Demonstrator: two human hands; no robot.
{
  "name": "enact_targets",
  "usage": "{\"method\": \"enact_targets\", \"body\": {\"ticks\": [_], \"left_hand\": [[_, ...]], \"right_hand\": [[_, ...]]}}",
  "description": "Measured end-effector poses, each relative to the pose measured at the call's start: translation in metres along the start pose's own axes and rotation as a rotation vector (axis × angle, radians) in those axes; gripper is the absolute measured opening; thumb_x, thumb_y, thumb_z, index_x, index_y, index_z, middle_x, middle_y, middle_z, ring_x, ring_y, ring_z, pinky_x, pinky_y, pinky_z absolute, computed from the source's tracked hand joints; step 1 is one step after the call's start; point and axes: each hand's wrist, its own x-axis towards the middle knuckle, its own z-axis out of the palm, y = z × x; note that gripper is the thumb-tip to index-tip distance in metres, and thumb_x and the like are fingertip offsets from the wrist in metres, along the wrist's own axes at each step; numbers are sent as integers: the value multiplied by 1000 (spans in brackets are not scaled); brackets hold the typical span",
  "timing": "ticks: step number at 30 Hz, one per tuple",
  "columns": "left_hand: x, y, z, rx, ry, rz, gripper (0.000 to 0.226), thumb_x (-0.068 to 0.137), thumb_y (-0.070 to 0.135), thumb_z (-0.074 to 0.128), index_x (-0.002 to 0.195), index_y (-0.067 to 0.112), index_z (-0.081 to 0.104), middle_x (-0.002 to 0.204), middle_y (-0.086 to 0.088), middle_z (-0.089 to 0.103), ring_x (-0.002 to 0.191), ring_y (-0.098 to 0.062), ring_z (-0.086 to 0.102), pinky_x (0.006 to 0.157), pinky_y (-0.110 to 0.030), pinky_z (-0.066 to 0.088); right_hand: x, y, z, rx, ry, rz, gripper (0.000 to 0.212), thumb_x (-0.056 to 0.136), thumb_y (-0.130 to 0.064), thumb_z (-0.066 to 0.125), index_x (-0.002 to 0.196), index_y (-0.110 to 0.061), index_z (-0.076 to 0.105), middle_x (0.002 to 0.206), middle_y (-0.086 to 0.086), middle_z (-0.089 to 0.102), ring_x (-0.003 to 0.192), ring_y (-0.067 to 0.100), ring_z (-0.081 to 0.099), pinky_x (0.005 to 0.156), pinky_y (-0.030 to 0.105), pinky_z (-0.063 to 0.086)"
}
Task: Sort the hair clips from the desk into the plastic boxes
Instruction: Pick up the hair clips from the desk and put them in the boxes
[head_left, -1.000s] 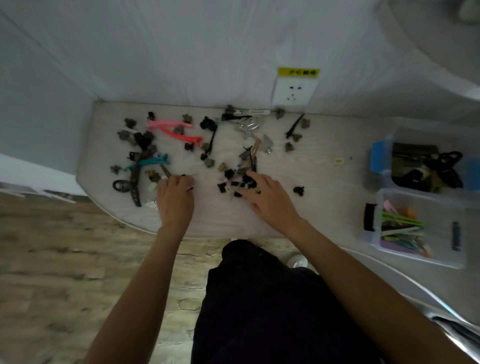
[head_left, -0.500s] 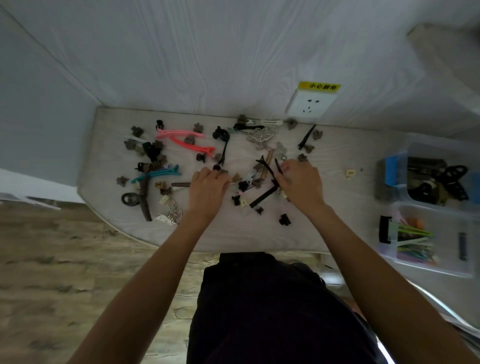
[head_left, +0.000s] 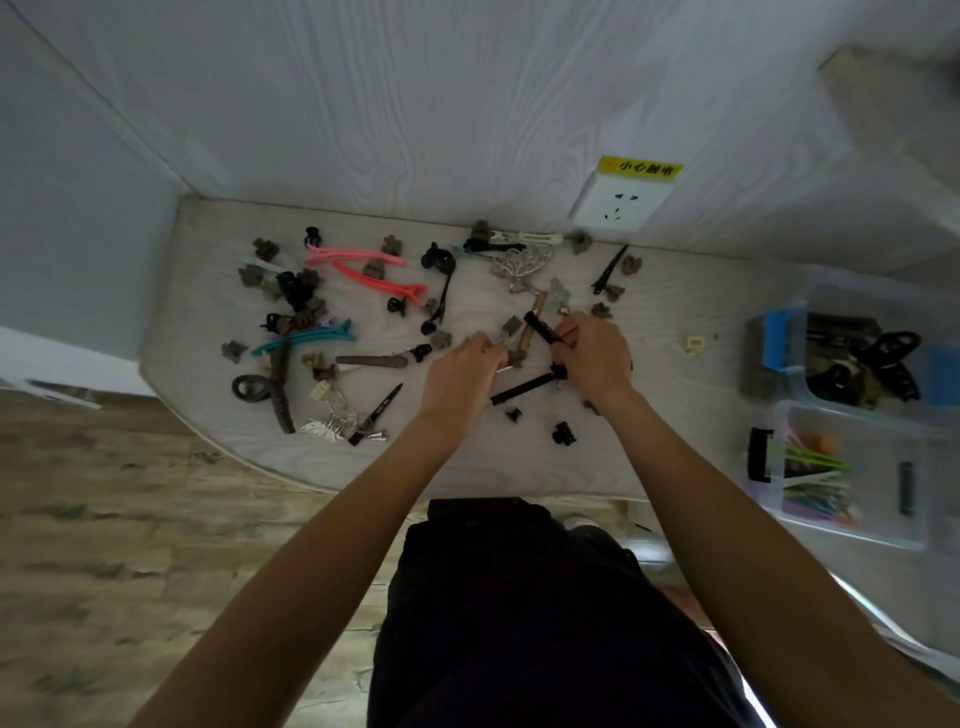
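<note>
Barely a dent so far: most hair clips (head_left: 332, 291) are scattered on the worktop (head_left: 665, 291), some fill two boxes (head_left: 852, 415) at right. Right hand (head_left: 597, 358) fingers pinch black clips (head_left: 540, 328); left hand (head_left: 462, 371) fingers pinch something small.

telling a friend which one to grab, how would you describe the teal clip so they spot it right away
Start at the left end of the pale wood-grain desk, away from the clear plastic boxes on the right. Below the two long pink clips, find the long teal plastic clip lying almost flat among small brown claw clips. It is the only teal piece there, crossing a dark brown barrette.
</note>
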Motion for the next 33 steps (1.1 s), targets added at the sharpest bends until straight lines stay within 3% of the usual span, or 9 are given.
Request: {"method": "enact_targets", "body": {"ticks": [4,8,10,13,17,22,27,31,33], "left_hand": [[1,-9,-8,-5,-8,15,26,83,8,63,108,10,62,101,-13,61,89,-32,61,64,-40,53],[-4,-15,-13,52,-23,24,36,84,16,63,120,16,57,108,-9,65,106,-27,58,72,-39,51],[-6,-16,-15,120,-17,34,32,83,18,66,114,17,60,96,-8,69,93,-28,63,62,-34,50],[-7,-14,-16,182,7,44,28,71,17,77,96,13,65,69,-9,67,63,-28,65,46,-29,47],[-5,-20,-13,96,-55,-42,22,87,25,58,105,12,57,89,-10,68,77,-31,65,61,-38,50],[-17,-31,-23,28,109,-63,16,84,25,63,96,15,61,77,-3,70,65,-25,65,52,-31,47],[6,-12,-33,-51,181,-66,20,84,20,62,103,16,63,92,1,72,84,-20,66,67,-33,52],[30,-7,-15,-12,54,-67,21,86,23,59,105,15,62,95,-4,70,86,-25,65,69,-36,50],[33,-7,-11,5,41,-54,21,86,23,59,104,12,61,93,-7,69,84,-27,64,71,-37,50]], "right_hand": [[-8,7,-10,158,230,-209,9,83,-17,65,92,-15,66,91,6,69,86,25,62,83,39,47],[-28,6,-7,-100,63,-658,9,74,-10,71,82,-13,67,74,5,69,71,25,60,67,35,46],[-37,7,7,-252,52,-737,16,65,-5,75,74,-13,64,64,4,65,63,24,58,56,31,47],[-41,6,19,-390,43,-734,24,58,0,77,73,-12,63,60,3,61,58,23,57,51,26,45],[-43,4,18,-475,40,-727,28,54,-1,81,76,-13,67,61,3,62,57,19,59,49,23,46],[-41,8,14,-565,-11,-675,31,51,-5,84,73,-11,64,68,4,63,63,18,61,45,22,48],[-34,6,13,-628,-18,-618,32,50,-8,86,72,-11,62,70,3,62,63,16,61,36,20,40],[-29,10,6,-496,-144,-576,16,88,-10,55,104,-6,55,104,11,60,96,25,56,60,33,44],[-30,11,-4,-295,-148,-499,17,92,-16,49,106,-8,54,106,12,60,97,27,54,68,35,41]]}}
